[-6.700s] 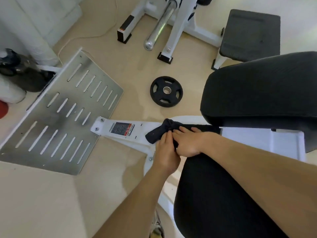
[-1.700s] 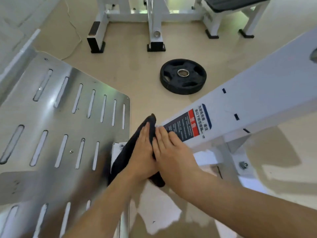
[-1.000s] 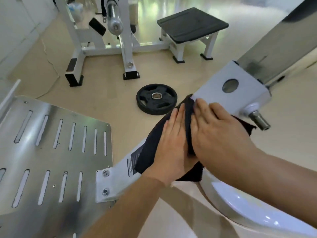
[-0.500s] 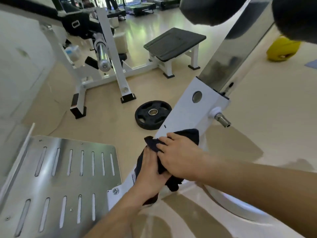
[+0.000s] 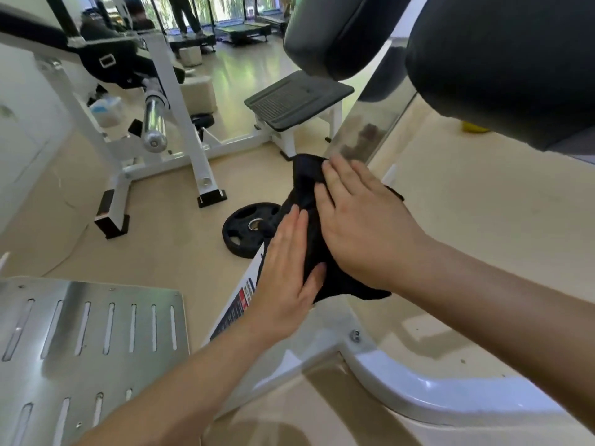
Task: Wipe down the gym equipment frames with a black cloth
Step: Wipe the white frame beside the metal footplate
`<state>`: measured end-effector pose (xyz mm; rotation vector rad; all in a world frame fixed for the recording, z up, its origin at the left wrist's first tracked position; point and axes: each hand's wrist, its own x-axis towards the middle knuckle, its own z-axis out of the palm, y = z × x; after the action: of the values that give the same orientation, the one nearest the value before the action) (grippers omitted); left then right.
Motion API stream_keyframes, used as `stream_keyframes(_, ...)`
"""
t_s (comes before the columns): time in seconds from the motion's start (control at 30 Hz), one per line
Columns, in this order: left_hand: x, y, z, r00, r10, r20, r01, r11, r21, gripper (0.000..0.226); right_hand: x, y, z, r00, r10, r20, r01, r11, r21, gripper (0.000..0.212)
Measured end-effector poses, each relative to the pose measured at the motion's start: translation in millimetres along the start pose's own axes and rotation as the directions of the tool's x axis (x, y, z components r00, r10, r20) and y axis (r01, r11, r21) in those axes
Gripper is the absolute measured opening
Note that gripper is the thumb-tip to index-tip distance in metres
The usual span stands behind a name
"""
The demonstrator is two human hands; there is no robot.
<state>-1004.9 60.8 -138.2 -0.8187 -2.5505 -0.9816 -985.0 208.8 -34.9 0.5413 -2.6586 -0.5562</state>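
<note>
Your beige floor (image 5: 450, 220) carries a black weight plate (image 5: 238, 235) lying flat just ahead of you. Beyond the plate to the left, a white rack (image 5: 190, 140) stands on black-capped feet. Further back, a black-topped step platform (image 5: 297, 98) stands on white legs near a beige block (image 5: 197, 93), a yellow object (image 5: 475, 127) sits on the floor at the far right, partly hidden, and nearest you a curved white base (image 5: 450, 400) rests on the floor at lower right.

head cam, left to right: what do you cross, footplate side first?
footplate → left hand → right hand → yellow object. Cloth and weight plate left out: they overlap the hands.
</note>
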Motion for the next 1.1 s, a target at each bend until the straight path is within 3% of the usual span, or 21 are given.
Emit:
stream_keyframes(0.17, -47, -15, 0, 0.985, -0.172, 0.006, 0.172, 0.985, -0.015, 0.067, 3, -38, 11, 0.936, -0.322, 0.142, 0.335, 0.939, -0.081, 0.061)
stream_keyframes(0.23, -53, -22, -8, 0.98, -0.198, 0.02, 0.198, 0.98, 0.016, 0.065, 16, -42, 14, 0.918, -0.345, 0.196, 0.365, 0.928, -0.079, 0.066)
stream_keyframes(0.3, -55, -25, -20, 0.97, -0.233, 0.073, 0.233, 0.972, 0.009, 0.066, 35, -39, 10, 0.909, -0.308, 0.282, 0.344, 0.935, -0.088, 0.088)
stream_keyframes(0.4, -28, -14, -43, 0.939, -0.321, 0.123, 0.338, 0.928, -0.157, 0.064, 49, -17, -8, 0.918, -0.197, 0.345, 0.267, 0.949, -0.17, 0.116)
stream_keyframes(0.53, 54, 24, -44, 0.958, -0.269, 0.094, 0.284, 0.872, -0.399, 0.047, 30, 26, -22, 0.974, 0.089, 0.211, -0.048, 0.98, -0.192, 0.085)
stream_keyframes(0.67, 101, 29, -24, 0.959, -0.282, -0.011, 0.244, 0.848, -0.47, 0.045, 43, 18, -6, 0.975, 0.139, 0.171, -0.111, 0.98, -0.164, 0.065)
stream_keyframes(0.73, 92, 6, -20, 0.939, -0.345, 0.011, 0.302, 0.805, -0.51, 0.045, 59, 7, 3, 0.97, 0.078, 0.228, -0.049, 0.99, -0.13, 0.064)
stream_keyframes(0.83, 55, -31, -15, 0.903, -0.428, 0.017, 0.396, 0.819, -0.416, 0.046, 73, -8, 7, 0.961, -0.044, 0.274, 0.063, 0.996, -0.06, 0.069)
stream_keyframes(0.97, 3, -67, -4, 0.889, -0.457, -0.022, 0.397, 0.795, -0.458, 0.026, 80, -60, 23, 0.916, -0.219, 0.335, 0.24, 0.97, -0.022, 0.062)
stream_keyframes(1.1, -59, -93, -8, 0.879, -0.472, 0.064, 0.462, 0.813, -0.354, 0.028, 59, -121, 38, 0.849, -0.369, 0.378, 0.402, 0.916, -0.007, 0.066)
